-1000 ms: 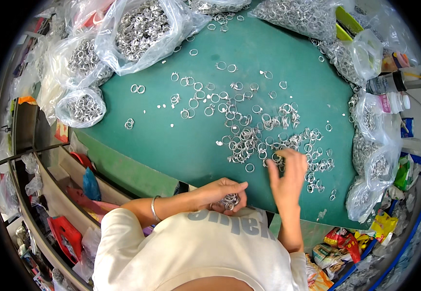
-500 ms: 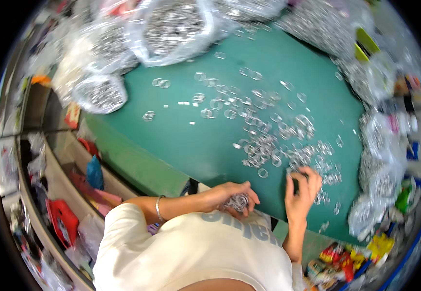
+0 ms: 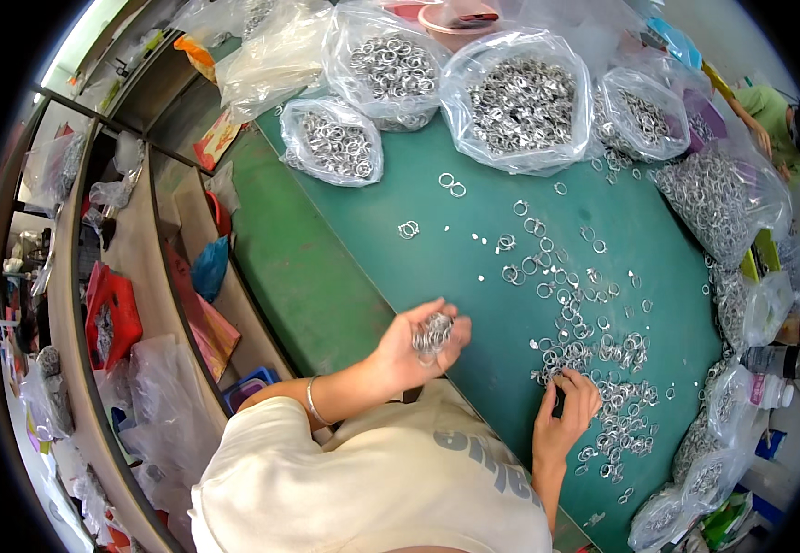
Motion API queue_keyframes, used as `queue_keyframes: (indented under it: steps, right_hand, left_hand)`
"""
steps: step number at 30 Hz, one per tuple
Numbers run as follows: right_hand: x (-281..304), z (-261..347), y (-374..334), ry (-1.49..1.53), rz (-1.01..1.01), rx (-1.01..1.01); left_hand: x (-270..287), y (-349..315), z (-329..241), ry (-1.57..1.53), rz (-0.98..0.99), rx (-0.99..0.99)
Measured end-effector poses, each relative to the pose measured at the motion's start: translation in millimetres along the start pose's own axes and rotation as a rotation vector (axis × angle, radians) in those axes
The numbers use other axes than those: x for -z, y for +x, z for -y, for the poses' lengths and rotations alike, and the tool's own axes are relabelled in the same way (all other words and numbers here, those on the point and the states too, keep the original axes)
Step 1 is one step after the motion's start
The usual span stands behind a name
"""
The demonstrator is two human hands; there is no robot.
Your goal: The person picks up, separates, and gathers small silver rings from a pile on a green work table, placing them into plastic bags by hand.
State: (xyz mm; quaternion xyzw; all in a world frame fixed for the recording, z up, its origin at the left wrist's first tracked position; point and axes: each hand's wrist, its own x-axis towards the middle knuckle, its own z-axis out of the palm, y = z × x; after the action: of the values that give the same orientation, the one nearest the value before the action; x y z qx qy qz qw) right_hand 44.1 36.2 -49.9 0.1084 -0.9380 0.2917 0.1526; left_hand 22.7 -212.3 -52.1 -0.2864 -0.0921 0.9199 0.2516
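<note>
My left hand [image 3: 409, 347] is cupped, palm up, around a clump of silver-coloured metal rings [image 3: 432, 334] above the near edge of the green table. Its fingers curl about the clump and are slightly blurred. At the near side of a loose ring pile [image 3: 573, 355], my right hand [image 3: 566, 415] reaches down with thumb and fingertips drawn together. Whatever is between those fingertips is too small to make out. More rings [image 3: 623, 419] lie scattered just to its right, and others spread away toward the far side. Small white bits [image 3: 481, 277] lie among them.
Clear plastic bags filled with rings line the far edge, including a large open bag [image 3: 521, 106] and a smaller bag [image 3: 333, 143]. More bags [image 3: 727, 300] run down the right side. Wooden shelves [image 3: 156, 276] stand at left. Another person [image 3: 768, 124] is at the far right.
The view has swung, so the table and bags sit differently in the picture. My left hand has lifted away from my shirt, showing its rings more fully. My right hand stays at the pile.
</note>
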Motion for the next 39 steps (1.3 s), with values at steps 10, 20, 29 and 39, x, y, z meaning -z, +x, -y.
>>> queue_keyframes:
  steps: [10,20,29,39]
  right_hand:
    - [-56,38,57,0.058,0.162,0.218]
    - [-48,50,53,0.477,0.200,-0.080]
    - [-35,41,42,0.541,0.255,-0.138]
    - [-12,16,35,0.268,0.049,0.030]
  left_hand:
    - [3,2,-35,-0.115,0.087,-0.184]
    - [-33,27,-46,0.025,0.121,-0.109]
    - [-188,103,-87,0.421,0.234,-0.388]
    - [-242,114,-266,1.893,-0.649,-2.176]
